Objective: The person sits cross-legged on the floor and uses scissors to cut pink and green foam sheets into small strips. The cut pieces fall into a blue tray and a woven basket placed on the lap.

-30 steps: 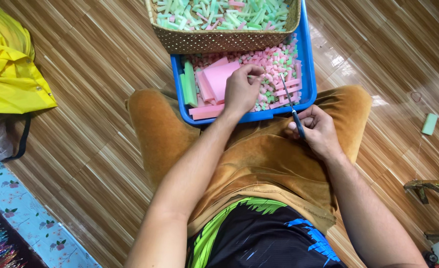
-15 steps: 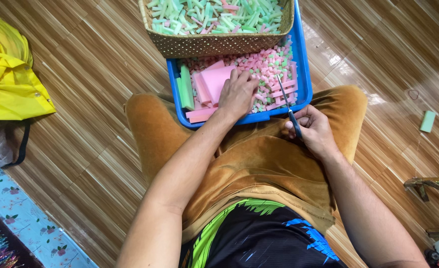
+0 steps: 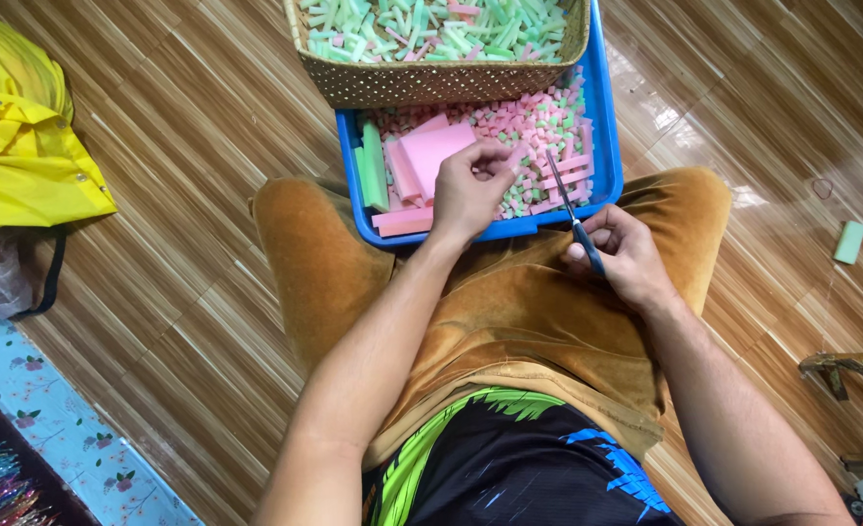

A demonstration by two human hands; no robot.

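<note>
Pink foam sheets (image 3: 429,161) lie at the near left corner of the blue tray (image 3: 602,117), where we find the left hand (image 3: 472,187) curled, fingertips pinching at the loose pink and green foam cubes (image 3: 538,127). Our right hand (image 3: 628,255) rests at the tray's near right edge, closed around scissors (image 3: 570,206), blades nearly shut and pointing in. Risk noted: blade tips sit near the left fingers; a careless snip could nick them.

Left hand (image 3: 468,185) rests in blue plastic tray (image 3: 605,146) of pink and green foam pieces (image 3: 538,122) — fingers on pink foam sheets (image 3: 429,156); right hand (image 3: 626,255) grips dark-handled scissors (image 3: 573,214) — blades over tray.
</note>
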